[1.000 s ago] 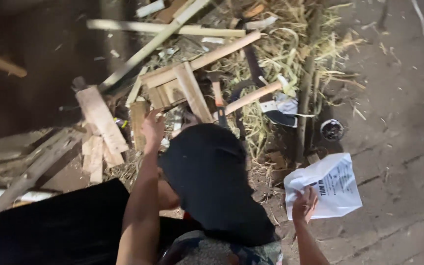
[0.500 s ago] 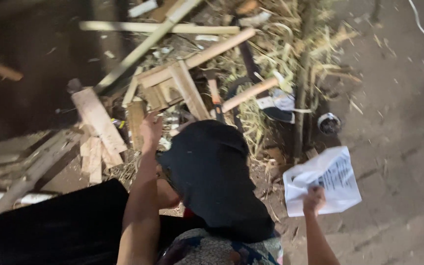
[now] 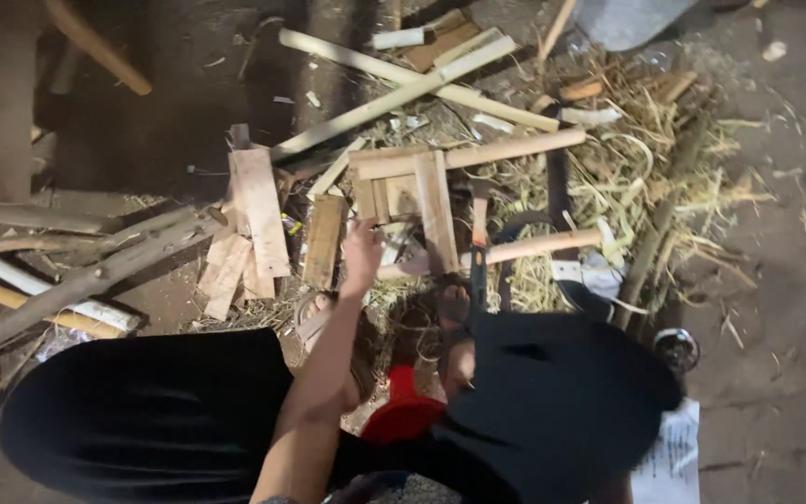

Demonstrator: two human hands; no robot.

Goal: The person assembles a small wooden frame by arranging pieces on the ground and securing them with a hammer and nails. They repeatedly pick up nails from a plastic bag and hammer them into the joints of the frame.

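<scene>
Our left hand [image 3: 363,254] reaches out, fingers loosely curled, touching the low end of a small wooden frame [image 3: 412,191] lying on the ground among scrap planks [image 3: 258,219] and straw [image 3: 627,168]; our right hand is out of view. We judge the frame is being steadied for assembly, and a hammer [image 3: 478,247] lies just beside it, so the next move calls for a firm hold on the frame.

Dim scene, warm light on centre, deep shadow upper left, slight motion blur
</scene>
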